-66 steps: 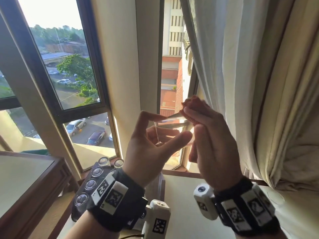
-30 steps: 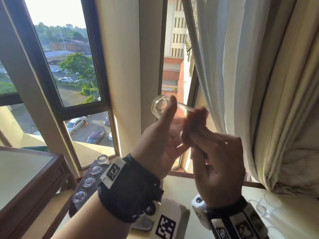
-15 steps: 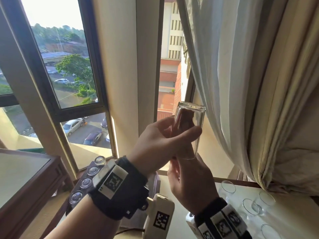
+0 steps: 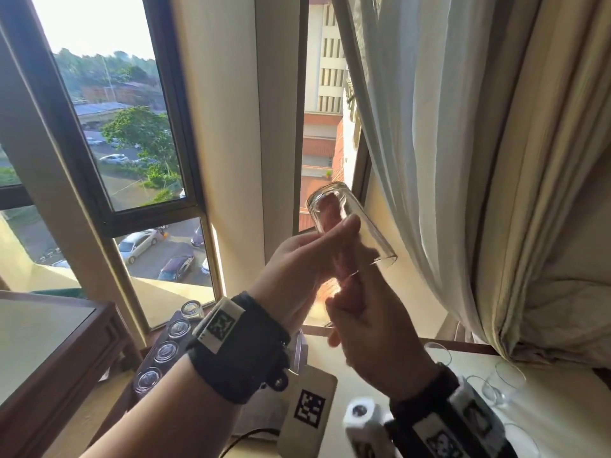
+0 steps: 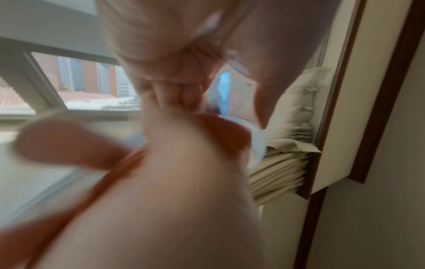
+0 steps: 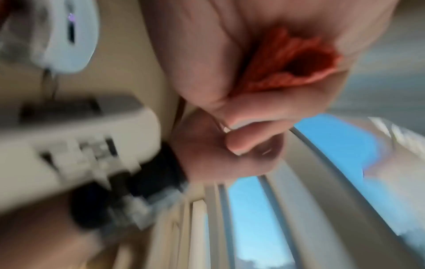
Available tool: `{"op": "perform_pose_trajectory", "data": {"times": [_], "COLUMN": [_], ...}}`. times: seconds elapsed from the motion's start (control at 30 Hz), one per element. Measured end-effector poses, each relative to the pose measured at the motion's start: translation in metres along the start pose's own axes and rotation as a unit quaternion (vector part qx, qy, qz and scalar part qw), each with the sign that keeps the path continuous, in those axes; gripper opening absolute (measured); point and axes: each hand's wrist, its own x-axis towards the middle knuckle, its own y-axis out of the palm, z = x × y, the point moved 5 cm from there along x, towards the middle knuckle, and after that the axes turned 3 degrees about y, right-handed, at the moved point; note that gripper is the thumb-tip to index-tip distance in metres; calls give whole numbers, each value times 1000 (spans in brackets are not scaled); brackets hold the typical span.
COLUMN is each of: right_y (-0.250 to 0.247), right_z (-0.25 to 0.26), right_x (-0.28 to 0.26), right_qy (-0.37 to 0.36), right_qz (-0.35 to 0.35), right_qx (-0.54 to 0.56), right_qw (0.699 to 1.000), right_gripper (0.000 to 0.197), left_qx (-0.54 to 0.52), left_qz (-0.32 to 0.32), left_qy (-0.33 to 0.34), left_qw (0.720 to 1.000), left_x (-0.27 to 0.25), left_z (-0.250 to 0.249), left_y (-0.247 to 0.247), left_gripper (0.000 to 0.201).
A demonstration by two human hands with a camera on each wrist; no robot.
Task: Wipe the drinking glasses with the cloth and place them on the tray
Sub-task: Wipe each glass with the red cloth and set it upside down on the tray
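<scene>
While held up before the window, scene: the glass (image 4: 350,226) is raised in front of the narrow pane, tilted, its thick base up and to the left and its open mouth down and to the right.
Left hand: the left hand (image 4: 297,269) is wrapped round the glass wall from the left, the thumb laid across the near side; the fingers (image 5: 174,91) are curled and clenched on it in the left wrist view.
Right hand: the right hand (image 4: 373,338) is seen just below the mouth of the glass, its fingers (image 6: 250,112) bunched tightly on the cloth.
Cloth: the reddish cloth (image 6: 289,67) is pushed up inside the glass, and its colour is seen through the clear wall in the head view (image 4: 330,213); the rest is gathered in the right palm.
Tray: a dark tray (image 4: 155,365) is seen on the table at lower left, just below the window sill.
Tray contents: four glasses (image 4: 165,352) are stood in a row on it; whether they are upright or upturned cannot be told.
Table, right side: several more clear glasses (image 4: 502,381) are stood on the pale table (image 4: 562,414) beneath the curtain (image 4: 429,127), well apart from the tray.
Wrist views: both are blurred, so finer finger detail cannot be told.
</scene>
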Motion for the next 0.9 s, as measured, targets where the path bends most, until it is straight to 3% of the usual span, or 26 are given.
{"op": "perform_pose_trajectory", "data": {"times": [0.07,0.1,0.13,0.2,0.23,0.27,0.3,0.33,0.37,0.4,0.43,0.47,0.5,0.53,0.57,0.6,0.63,0.67,0.7,0.77,0.8,0.83,0.9], "right_y": [3,4,3,4,11,14,17,18,19,16,12,10,11,11,10,9,10,17,21,22,20,17,16], "right_z": [-8,-10,-8,-14,-15,-10,-7,-7,-11,-13,-16,-20,-23,-22,-18,-18,-23,-25,-20,9,20,24,14], "right_x": [1,3,7,11,9,5,2,1,2,4,7,10,10,12,13,15,18,16,13,8,7,8,15], "right_qy": [-86,-88,-65,65,140,185,203,199,179,135,69,3,-46,-71,-80,-40,40,127,173,161,121,92,129], "right_qz": [-42,-72,-75,-27,32,64,77,84,84,69,32,-4,-42,-74,-100,-91,-62,9,62,183,242,275,225], "right_qx": [-266,-306,-280,-10,176,310,392,414,388,289,115,-77,-227,-283,-282,-187,-25,185,382,657,729,762,777], "right_qw": [959,945,955,997,974,930,894,884,900,945,991,997,972,954,951,977,997,974,906,714,629,579,574], "right_gripper": [65,56,46,37,32,21,13,16,21,34,49,56,54,46,37,32,33,35,37,45,46,46,47], "left_qx": [81,97,102,81,53,17,-20,-42,-44,-21,17,55,85,104,110,101,79,42,-3,-69,-77,-73,-49], "left_qz": [-35,-35,-32,-11,4,18,26,25,16,-3,-26,-40,-47,-44,-33,-18,1,22,46,73,79,79,74], "left_qy": [2,4,3,-12,-20,-25,-28,-29,-29,-25,-18,-10,0,8,10,3,-6,-10,-10,-7,-1,5,10], "left_qw": [996,995,994,997,998,999,999,998,998,999,999,998,995,994,993,995,997,999,999,995,994,994,996], "left_x": [1,0,-1,-1,-2,-2,-2,-2,-1,1,3,5,7,8,8,8,7,7,5,2,1,0,3], "left_z": [-2,-2,-1,4,6,9,11,14,14,12,10,7,6,4,5,6,8,9,9,9,7,7,8], "left_y": [0,2,3,2,1,0,-1,-3,-4,-4,-7,-7,-6,-5,-5,-5,-5,-6,-6,-5,-3,-1,-2], "left_gripper": [44,40,38,40,43,47,54,59,63,63,62,59,53,47,43,44,46,50,58,86,94,94,75]}}
